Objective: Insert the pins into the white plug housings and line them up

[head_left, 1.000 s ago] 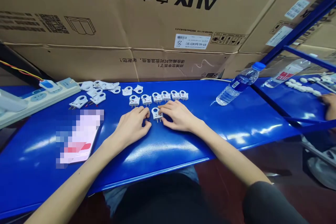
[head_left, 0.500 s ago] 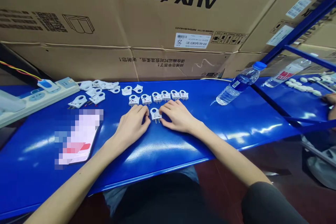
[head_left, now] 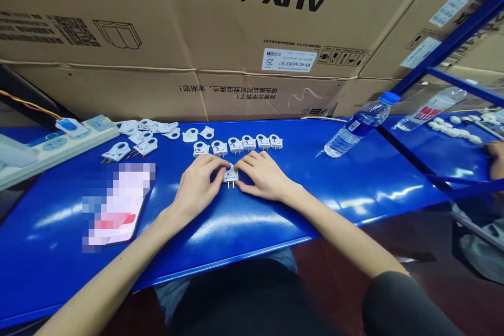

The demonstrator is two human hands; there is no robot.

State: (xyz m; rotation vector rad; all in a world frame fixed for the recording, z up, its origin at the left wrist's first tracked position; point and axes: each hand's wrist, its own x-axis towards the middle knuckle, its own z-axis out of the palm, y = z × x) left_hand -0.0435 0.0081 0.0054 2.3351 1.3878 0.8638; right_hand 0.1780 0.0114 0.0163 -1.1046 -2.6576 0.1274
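Note:
On the blue table (head_left: pixel 354 178) both hands meet over one small white plug (head_left: pixel 231 176) with two metal prongs pointing toward me. My left hand (head_left: pixel 199 185) pinches its left side with thumb and bent fingers. My right hand (head_left: pixel 263 174) presses it from the right and above, fingers curled over its top. Just behind the hands stands a row of several matching white plugs (head_left: pixel 236 145). More loose white plug shells (head_left: pixel 153 128) lie scattered at the back left.
A white power strip (head_left: pixel 55 144) lies at the far left, with a blurred flat object (head_left: pixel 118 205) in front of it. A water bottle (head_left: pixel 356 126) lies at the back right. Large cardboard boxes (head_left: pixel 220 37) wall off the back. Another person's hand (head_left: pixel 496 160) is at the right edge.
The left hand's fingers have closed onto the plug, and the right hand's fingers have slid over its top, so its ring end is now covered.

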